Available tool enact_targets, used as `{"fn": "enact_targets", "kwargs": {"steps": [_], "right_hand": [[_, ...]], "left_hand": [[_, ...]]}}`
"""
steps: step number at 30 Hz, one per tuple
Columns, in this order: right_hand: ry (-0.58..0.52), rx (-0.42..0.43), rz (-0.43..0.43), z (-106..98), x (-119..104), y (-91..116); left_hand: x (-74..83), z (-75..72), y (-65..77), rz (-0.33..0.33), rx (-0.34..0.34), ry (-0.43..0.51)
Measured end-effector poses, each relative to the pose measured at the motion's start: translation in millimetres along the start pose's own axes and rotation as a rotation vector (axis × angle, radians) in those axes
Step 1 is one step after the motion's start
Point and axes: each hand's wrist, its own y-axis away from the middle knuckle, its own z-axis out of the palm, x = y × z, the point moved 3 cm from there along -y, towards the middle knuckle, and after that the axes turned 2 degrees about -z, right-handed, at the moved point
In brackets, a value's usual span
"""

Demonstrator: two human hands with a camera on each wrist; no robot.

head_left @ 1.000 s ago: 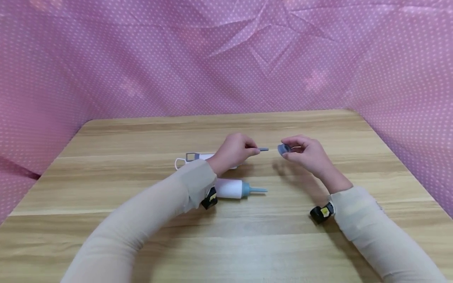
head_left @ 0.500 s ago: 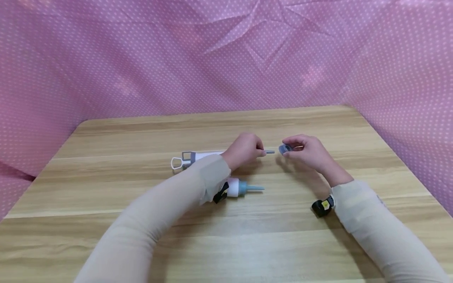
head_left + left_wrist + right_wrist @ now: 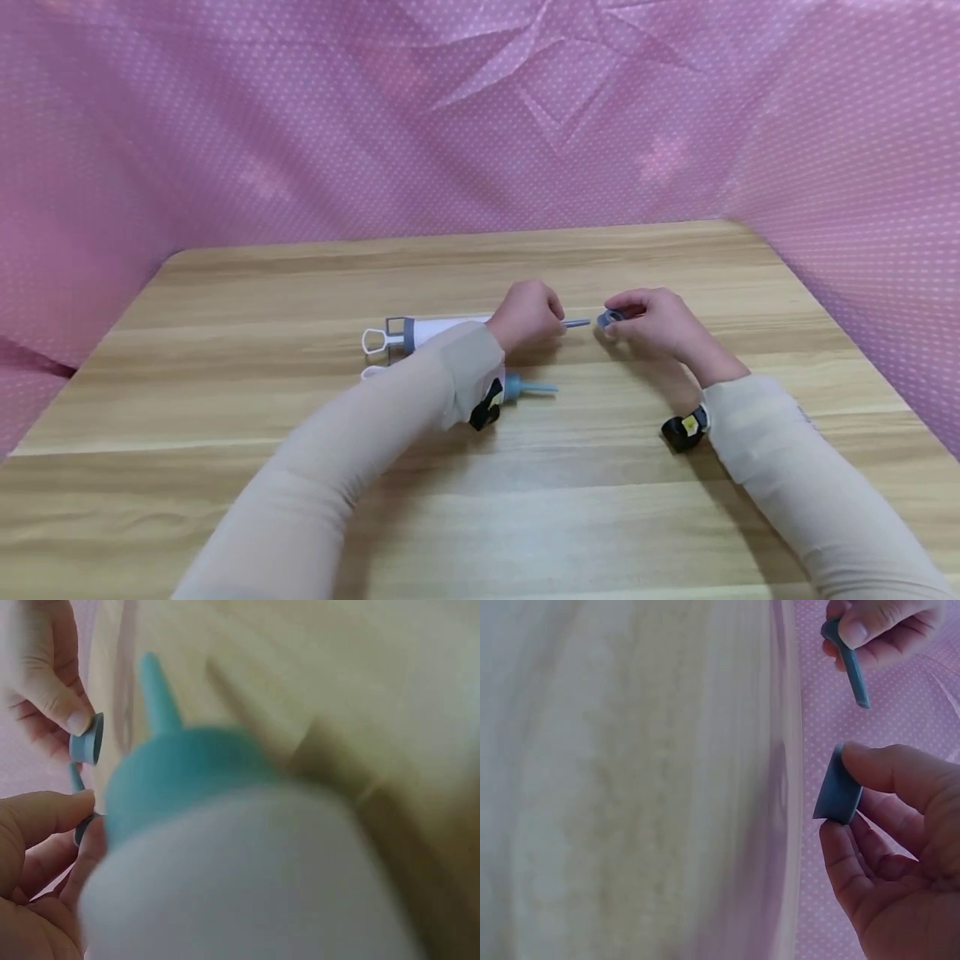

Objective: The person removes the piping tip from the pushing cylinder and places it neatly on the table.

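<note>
Between thumb and fingers, my left hand (image 3: 528, 315) pinches a slim grey-blue nozzle (image 3: 853, 671) by its wider base, its tip pointing toward the right hand. My right hand (image 3: 660, 325) holds a short grey-blue ring-shaped cap (image 3: 838, 787) by its edges. A small gap separates the nozzle's tip from the cap. Beneath the left forearm lies a white syringe-like tube (image 3: 442, 327) with a grey collar and a white loop handle, its front end hidden by the hand. Nearer me, a second white tube (image 3: 247, 885) with a teal nozzle (image 3: 536, 387) lies mostly covered by the sleeve.
Both tubes lie on the wood-grain table (image 3: 585, 500). A pink dotted cloth (image 3: 450, 150) hangs behind the table and along its sides. Black wrist cameras are strapped below both sleeves.
My left hand has moved right with the nozzle, narrowing the gap to the cap. The right hand has shifted only slightly, and the cap looks tilted differently. More of the collared tube shows.
</note>
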Motion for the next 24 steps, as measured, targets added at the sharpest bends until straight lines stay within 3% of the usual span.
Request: {"fn": "enact_targets", "kwargs": {"steps": [6,12,24], "right_hand": [[-0.011,-0.012,0.008,-0.4,6.9,-3.3],[-0.002,-0.02,0.013,-0.1,9.5,-5.6],[0.014,-0.038,0.036,0.8,9.7,-7.6]], "left_hand": [[-1.2,8.0,-1.8,-0.053,0.063,0.089],[-2.3,16.0,-4.1,-0.13,0.077,0.146],[-3.0,25.2,-5.8,-0.137,0.113,0.069]]}}
